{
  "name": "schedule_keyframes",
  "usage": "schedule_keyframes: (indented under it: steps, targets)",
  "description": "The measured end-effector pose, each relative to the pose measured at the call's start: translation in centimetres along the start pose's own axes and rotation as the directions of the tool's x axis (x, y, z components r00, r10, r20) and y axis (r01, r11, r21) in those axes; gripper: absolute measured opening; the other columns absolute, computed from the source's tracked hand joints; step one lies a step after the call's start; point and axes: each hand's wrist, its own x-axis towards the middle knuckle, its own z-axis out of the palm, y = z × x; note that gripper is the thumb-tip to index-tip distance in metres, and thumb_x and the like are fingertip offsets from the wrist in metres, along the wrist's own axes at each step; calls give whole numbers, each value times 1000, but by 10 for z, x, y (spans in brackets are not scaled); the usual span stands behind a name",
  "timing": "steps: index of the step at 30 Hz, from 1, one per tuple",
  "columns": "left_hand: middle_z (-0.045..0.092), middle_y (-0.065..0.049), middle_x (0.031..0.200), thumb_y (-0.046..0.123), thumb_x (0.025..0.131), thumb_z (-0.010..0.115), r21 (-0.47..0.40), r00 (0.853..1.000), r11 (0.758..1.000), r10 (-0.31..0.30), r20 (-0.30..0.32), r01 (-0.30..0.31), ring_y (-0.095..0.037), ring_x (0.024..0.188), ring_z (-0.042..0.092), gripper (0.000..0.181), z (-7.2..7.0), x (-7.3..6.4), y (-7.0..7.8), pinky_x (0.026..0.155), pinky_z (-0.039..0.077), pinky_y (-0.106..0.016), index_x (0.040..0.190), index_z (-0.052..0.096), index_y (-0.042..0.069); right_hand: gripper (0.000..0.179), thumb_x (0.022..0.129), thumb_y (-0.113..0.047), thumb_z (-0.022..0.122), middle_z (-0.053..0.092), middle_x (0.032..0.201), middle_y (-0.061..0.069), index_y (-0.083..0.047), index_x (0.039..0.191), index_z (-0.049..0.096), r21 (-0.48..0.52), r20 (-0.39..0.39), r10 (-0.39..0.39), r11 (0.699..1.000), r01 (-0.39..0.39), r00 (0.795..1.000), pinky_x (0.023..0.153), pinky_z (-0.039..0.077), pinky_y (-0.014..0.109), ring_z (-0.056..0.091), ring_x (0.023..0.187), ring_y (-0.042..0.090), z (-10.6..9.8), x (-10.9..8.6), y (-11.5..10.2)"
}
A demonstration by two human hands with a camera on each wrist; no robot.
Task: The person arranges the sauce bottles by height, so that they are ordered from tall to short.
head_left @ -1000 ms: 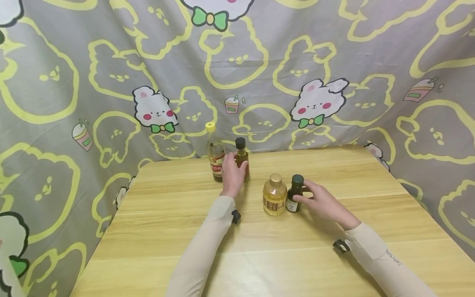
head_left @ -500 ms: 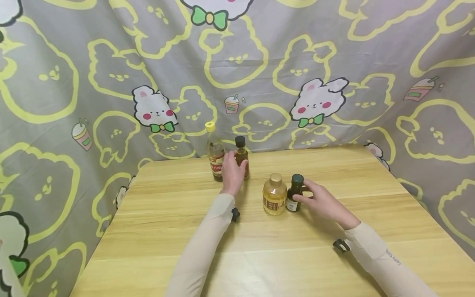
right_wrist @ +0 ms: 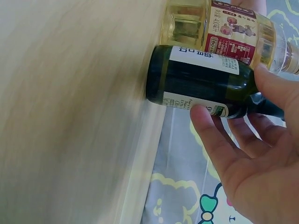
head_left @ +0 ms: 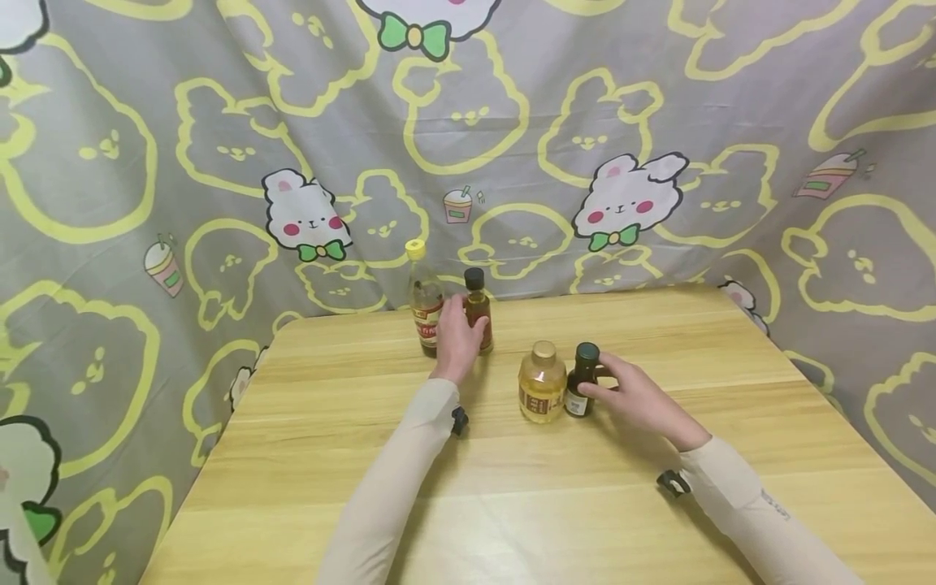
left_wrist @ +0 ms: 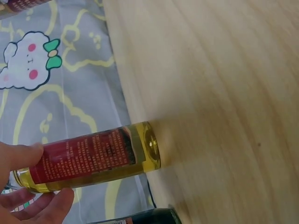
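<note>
Nearest: pale sleeves (head_left: 387,487) reach in over the lt wood table (head_left: 512,520), each w/ a small blk clip (head_left: 673,483) at the wrist. R hand (head_left: 643,398) is next, gripping the dk green btl (right_wrist: 198,79), which stands approx mid-table, R of ctr. Its fingers bend partway, spread only abt the btl's width; digits go on both sides of the glass, one fingertip (right_wrist: 200,114) on the white label and others up round the neck end. Just L of that btl is the squat btl (head_left: 541,382), upright, yellow liquid inside, w/ a tan cap & maroon label. Can't tell if the two touch.

Farther back, L hand (head_left: 458,341) holds the slim btl (left_wrist: 88,156), blk cap, red label, yellow liquid. Thumb (left_wrist: 23,156) presses one side, other fingers curl round the opp. side, so the gap is no wider than the btl. Grip sits on the upper body, lower part of the label left uncovered. Slim btl is upright near the back edge; can't tell whether its base is on the wood. Immed. L of this hand: the tall btl (head_left: 426,305), yellow cap, red & cream label, upright, partly hidden by the fingers. Last, behind everything, the gray curtain (head_left: 512,122), w/ yellow outlines & white cartoon animals w/ green bows.
</note>
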Motion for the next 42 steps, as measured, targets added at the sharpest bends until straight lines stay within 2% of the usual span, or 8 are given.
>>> schedule_keyframes:
  steps: [7, 15, 19, 25, 28, 33, 36, 42]
  targets:
    - [54, -13, 129, 20, 86, 79, -11, 1000, 1000, -5, 23, 5, -29, 119, 53, 58, -5, -4, 2, 101, 44, -40, 133, 50, 3, 58, 95, -29, 67, 57, 132, 20, -3, 142, 46, 2, -4, 4, 1000, -4, 1000, 90, 51, 53, 53, 120, 42, 0, -1, 1]
    - [60, -7, 119, 32, 90, 72, 17, 995, 999, 52, -90, -51, -25, 107, 58, 44, -28, -12, 11, 86, 50, -41, 124, 59, 7, 57, 95, -30, 67, 57, 132, 19, -4, 142, 46, 2, 0, 1, 1000, -1, 1000, 90, 51, 52, 53, 120, 41, 0, 0, 0]
    - [63, -7, 114, 31, 90, 71, -40, 992, 995, 82, -96, -86, -24, 104, 58, 38, -40, -14, 19, 85, 49, -40, 118, 63, 6, 58, 95, -29, 67, 57, 131, 20, -3, 142, 46, -3, -7, 3, 1000, -3, 1000, 90, 51, 51, 54, 119, 41, -1, 0, 0]
    - [65, -7, 114, 28, 91, 71, -181, 995, 978, 104, -4, -103, -21, 106, 58, 35, -51, -20, 31, 87, 49, -39, 116, 66, 3, 57, 95, -29, 67, 57, 130, 21, -4, 141, 47, -3, -9, 9, 1000, -9, 1000, 90, 52, 49, 54, 119, 40, -1, 0, 0]
    - [67, -8, 112, 25, 92, 70, -276, 987, 953, 148, 60, -126, -19, 100, 61, 31, -55, -24, 37, 83, 53, -39, 116, 67, 6, 57, 95, -29, 67, 57, 130, 21, -4, 141, 47, 0, -8, 14, 1000, -14, 1000, 90, 52, 49, 54, 120, 40, -2, 0, 0]
    - [65, -5, 97, 25, 93, 70, -391, 958, 905, 242, 152, -166, -21, 86, 63, 25, -58, -33, 47, 75, 54, -40, 115, 66, 13, 57, 94, -28, 68, 57, 130, 20, -4, 141, 47, -1, -7, 18, 1000, -18, 1000, 90, 52, 49, 53, 120, 40, -1, 1, -1]
    - [61, -5, 91, 26, 95, 68, -403, 937, 893, 296, 186, -202, -24, 83, 59, 26, -57, -39, 49, 74, 52, -40, 118, 65, 14, 56, 94, -27, 68, 57, 130, 20, -5, 141, 47, 0, -8, 16, 1000, -16, 1000, 90, 52, 50, 53, 120, 40, -1, 1, -2]
    - [63, 2, 105, 29, 96, 66, -425, 916, 879, 334, 224, -217, -23, 92, 60, 27, -53, -45, 49, 81, 54, -38, 119, 66, 16, 54, 94, -27, 68, 58, 130, 19, -5, 140, 49, 5, -10, 9, 1000, -9, 1000, 91, 51, 51, 54, 119, 40, -1, 2, -2]
